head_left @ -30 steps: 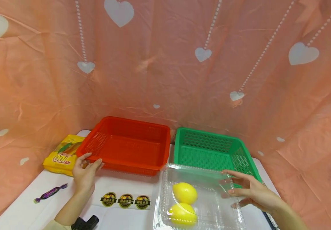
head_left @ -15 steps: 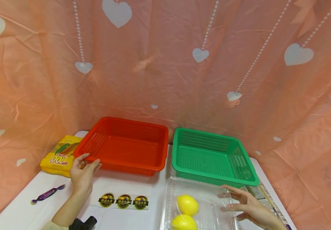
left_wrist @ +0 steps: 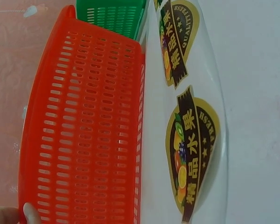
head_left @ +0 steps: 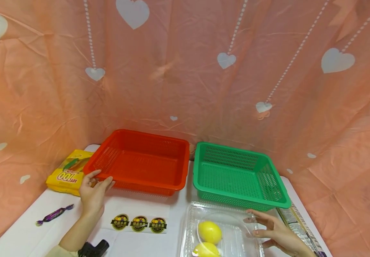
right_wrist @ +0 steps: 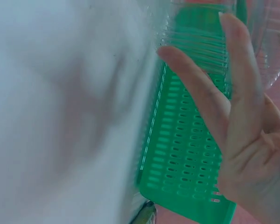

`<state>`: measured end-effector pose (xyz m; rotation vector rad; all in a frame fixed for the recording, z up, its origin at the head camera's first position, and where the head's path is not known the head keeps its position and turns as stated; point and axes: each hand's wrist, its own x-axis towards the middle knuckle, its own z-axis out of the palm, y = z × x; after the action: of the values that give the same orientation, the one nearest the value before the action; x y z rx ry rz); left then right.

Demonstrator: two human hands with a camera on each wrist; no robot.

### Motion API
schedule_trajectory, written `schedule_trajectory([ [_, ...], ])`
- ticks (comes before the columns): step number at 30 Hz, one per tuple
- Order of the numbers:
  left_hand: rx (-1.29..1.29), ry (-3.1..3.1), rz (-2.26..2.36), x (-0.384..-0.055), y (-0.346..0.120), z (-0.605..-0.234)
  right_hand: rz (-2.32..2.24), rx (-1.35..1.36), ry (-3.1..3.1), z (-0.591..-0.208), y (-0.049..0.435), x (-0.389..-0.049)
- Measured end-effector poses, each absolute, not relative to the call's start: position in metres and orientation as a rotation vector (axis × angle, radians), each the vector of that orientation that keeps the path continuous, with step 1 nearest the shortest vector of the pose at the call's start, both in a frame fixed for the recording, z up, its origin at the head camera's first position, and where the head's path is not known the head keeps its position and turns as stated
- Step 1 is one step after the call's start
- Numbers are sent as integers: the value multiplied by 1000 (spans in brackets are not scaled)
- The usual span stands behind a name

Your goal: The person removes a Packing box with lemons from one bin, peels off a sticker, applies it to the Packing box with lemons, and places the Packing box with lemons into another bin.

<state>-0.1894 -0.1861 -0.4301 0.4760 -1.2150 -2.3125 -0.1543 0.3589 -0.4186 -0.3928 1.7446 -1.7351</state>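
My left hand (head_left: 92,195) is at the near left corner of the red plastic basket (head_left: 154,185), pinching its rim. In the left wrist view a fingertip (left_wrist: 31,213) shows against the basket's slotted wall. On the right, a clear plastic box (head_left: 233,217) with two yellow lemons (head_left: 209,232) sits in front of the green basket (head_left: 236,198). My right hand (head_left: 276,232) touches the box's right side, its fingers spread and fairly straight. In the right wrist view these fingers (right_wrist: 245,70) overlap the box's edge.
A yellow packet (head_left: 66,178) leans by the red basket's left side. A purple wrapped candy (head_left: 54,215) and a strip of round fruit stickers (head_left: 139,224) lie on the white table. Newspaper (head_left: 295,221) is at the right edge. A peach curtain (head_left: 172,71) hangs behind.
The clear box with the lemons has come down and toward me, off the green basket's near edge, with my right hand moving alongside. My left hand stays at the red basket's corner.
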Motion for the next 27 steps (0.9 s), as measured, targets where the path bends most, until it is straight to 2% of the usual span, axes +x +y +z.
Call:
schedule_trajectory([
  [11,410,-1469,-2315,-175,-200,-428,-1617,-296,1908,-422,359,-156],
  [21,260,-2280,-2008,-143,-248,-446,-1533,-197,2124,-412,366,-153],
  [27,205,-2615,-1703,-127,-257,-457,-1610,-378,2061,-404,367,-156],
])
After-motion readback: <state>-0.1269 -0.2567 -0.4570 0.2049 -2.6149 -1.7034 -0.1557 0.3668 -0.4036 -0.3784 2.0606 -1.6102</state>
